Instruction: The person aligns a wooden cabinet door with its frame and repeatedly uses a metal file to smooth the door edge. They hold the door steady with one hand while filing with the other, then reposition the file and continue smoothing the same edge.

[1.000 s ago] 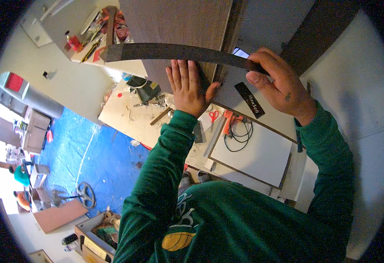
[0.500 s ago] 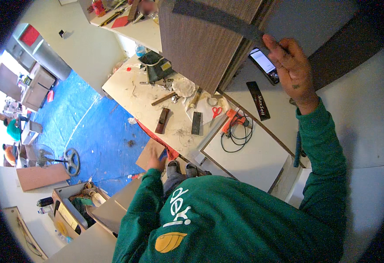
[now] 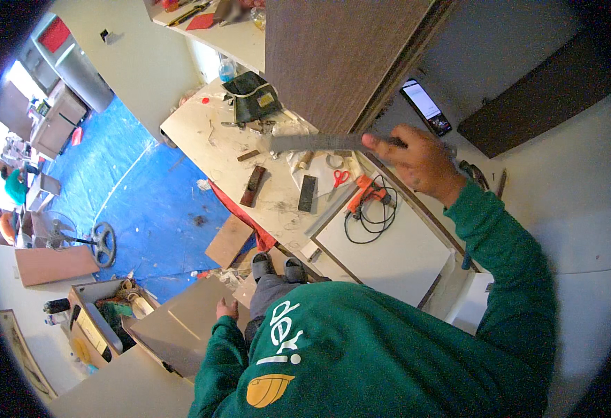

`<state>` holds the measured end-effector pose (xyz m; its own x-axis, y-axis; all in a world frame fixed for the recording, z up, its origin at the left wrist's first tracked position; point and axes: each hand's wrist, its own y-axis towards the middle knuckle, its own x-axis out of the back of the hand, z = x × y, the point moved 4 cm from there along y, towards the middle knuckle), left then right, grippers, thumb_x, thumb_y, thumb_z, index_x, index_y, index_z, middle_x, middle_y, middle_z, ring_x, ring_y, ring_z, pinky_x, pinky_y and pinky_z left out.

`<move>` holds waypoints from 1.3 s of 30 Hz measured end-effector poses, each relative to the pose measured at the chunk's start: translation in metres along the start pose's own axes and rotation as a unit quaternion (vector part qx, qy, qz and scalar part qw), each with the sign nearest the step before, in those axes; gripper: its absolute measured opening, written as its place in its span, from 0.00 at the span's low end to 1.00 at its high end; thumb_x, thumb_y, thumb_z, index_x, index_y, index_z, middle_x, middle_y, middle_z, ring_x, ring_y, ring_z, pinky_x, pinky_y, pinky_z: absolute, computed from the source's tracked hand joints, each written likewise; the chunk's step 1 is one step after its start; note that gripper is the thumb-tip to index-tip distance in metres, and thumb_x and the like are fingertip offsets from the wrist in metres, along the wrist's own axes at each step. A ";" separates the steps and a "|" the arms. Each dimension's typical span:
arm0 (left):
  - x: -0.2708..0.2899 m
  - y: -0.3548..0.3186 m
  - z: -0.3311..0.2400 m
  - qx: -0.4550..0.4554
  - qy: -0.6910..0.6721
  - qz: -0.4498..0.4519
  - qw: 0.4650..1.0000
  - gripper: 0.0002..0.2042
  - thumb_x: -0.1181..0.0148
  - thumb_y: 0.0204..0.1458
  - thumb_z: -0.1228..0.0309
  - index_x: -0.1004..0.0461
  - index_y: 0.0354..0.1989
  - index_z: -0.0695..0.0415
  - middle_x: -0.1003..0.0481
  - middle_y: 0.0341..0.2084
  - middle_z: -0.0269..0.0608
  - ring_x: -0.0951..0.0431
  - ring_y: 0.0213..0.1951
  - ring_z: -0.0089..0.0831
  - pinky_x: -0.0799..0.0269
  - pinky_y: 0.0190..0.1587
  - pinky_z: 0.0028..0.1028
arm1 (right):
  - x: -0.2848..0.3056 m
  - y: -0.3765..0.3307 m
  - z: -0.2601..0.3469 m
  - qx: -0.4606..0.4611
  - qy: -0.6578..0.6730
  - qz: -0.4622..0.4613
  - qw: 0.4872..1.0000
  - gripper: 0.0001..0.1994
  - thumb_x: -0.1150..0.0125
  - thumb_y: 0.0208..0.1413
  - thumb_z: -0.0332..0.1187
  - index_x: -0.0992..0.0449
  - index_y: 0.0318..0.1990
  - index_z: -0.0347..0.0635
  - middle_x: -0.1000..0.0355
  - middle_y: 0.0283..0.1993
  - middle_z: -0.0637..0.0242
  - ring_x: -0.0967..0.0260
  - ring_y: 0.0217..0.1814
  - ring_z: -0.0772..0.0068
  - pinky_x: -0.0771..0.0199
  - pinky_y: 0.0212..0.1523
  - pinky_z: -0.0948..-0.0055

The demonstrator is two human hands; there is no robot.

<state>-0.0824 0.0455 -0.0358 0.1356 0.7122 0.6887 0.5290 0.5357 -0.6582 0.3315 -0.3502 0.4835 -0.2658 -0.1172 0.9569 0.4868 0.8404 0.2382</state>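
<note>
My right hand (image 3: 424,161) is closed on one end of a long flat grey strip (image 3: 316,143). The strip points left, raised over the cluttered worktop (image 3: 208,150); whether it is metal or board I cannot tell. Down by my trouser leg hangs my left hand (image 3: 227,308), small in view, fingers apart and nothing seen in it. Below the strip lie red-handled scissors (image 3: 341,178), an orange corded glue gun (image 3: 365,194), a dark rectangular block (image 3: 307,194) and a brown block (image 3: 252,186).
A tall wood-grain panel (image 3: 340,63) rises beyond the worktop. A lit phone (image 3: 425,106) lies right of it, beside a dark board (image 3: 535,97). Blue sheeting (image 3: 159,216) covers the floor at left, with a fan (image 3: 61,230) and an open box (image 3: 103,313). A person in green (image 3: 17,187) is far left.
My right hand has come down and left, bringing the strip from in front of the wood-grain panel to over the worktop. My left hand has dropped back toward my leg.
</note>
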 end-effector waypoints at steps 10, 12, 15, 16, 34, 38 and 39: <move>0.059 -0.027 -0.214 -0.230 -0.323 -0.009 0.918 0.13 0.40 0.58 0.67 0.25 0.45 0.64 0.21 0.30 0.44 0.22 0.34 0.31 0.24 0.38 0.32 | 0.020 0.006 -0.012 -0.056 0.059 -0.072 0.994 0.25 0.38 0.57 0.32 0.29 0.63 0.56 0.36 0.33 0.60 0.32 0.32 0.58 0.28 0.30 0.62; 0.096 -0.066 -0.308 -0.304 -0.377 0.082 0.871 0.14 0.40 0.61 0.64 0.25 0.41 0.65 0.23 0.28 0.39 0.24 0.33 0.24 0.27 0.38 0.26 | -0.001 -0.001 -0.003 -0.055 0.051 -0.017 0.997 0.26 0.37 0.56 0.33 0.29 0.63 0.57 0.38 0.31 0.60 0.34 0.30 0.56 0.29 0.29 0.60; 0.123 -0.116 -0.422 -0.456 -0.387 0.150 0.787 0.14 0.41 0.62 0.62 0.25 0.38 0.63 0.24 0.29 0.35 0.26 0.33 0.22 0.29 0.39 0.24 | -0.008 -0.004 0.010 -0.101 0.097 -0.006 0.990 0.23 0.34 0.54 0.37 0.27 0.59 0.52 0.34 0.33 0.58 0.31 0.31 0.50 0.27 0.32 0.58; 0.144 -0.147 -0.457 -0.484 -0.400 0.178 0.758 0.14 0.42 0.62 0.62 0.24 0.37 0.63 0.24 0.28 0.35 0.27 0.32 0.22 0.30 0.38 0.24 | -0.003 -0.002 0.011 -0.112 0.105 -0.039 0.987 0.22 0.33 0.54 0.36 0.27 0.57 0.49 0.32 0.35 0.57 0.30 0.35 0.51 0.27 0.35 0.59; 0.297 -0.263 -0.592 -0.537 -0.547 0.083 0.637 0.21 0.40 0.60 0.56 0.24 0.22 0.61 0.26 0.17 0.38 0.28 0.22 0.26 0.33 0.30 0.27 | 0.029 -0.005 0.019 -0.373 0.590 -0.300 0.651 0.22 0.44 0.63 0.53 0.23 0.35 0.40 0.30 0.26 0.72 0.35 0.24 0.79 0.38 0.26 0.77; 0.317 -0.277 -0.610 -0.594 -0.446 -0.015 0.670 0.19 0.40 0.59 0.56 0.23 0.23 0.60 0.25 0.18 0.37 0.28 0.22 0.25 0.34 0.30 0.26 | 0.059 0.023 0.003 -0.349 0.665 -0.344 0.564 0.20 0.39 0.60 0.51 0.22 0.35 0.40 0.25 0.27 0.67 0.32 0.25 0.76 0.35 0.26 0.76; 0.322 -0.276 -0.615 -0.598 -0.469 0.008 0.650 0.19 0.40 0.59 0.57 0.23 0.23 0.60 0.25 0.18 0.37 0.27 0.22 0.25 0.34 0.29 0.26 | 0.065 0.030 0.003 -0.332 0.653 -0.356 0.580 0.19 0.38 0.60 0.50 0.22 0.34 0.40 0.25 0.27 0.67 0.32 0.25 0.76 0.35 0.26 0.76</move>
<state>0.3302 -0.1517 0.5550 -0.1251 0.9769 -0.1734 0.8824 0.1895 0.4307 0.3264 -0.3316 0.5526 0.0494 -0.9747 -0.2178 0.9690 -0.0061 0.2470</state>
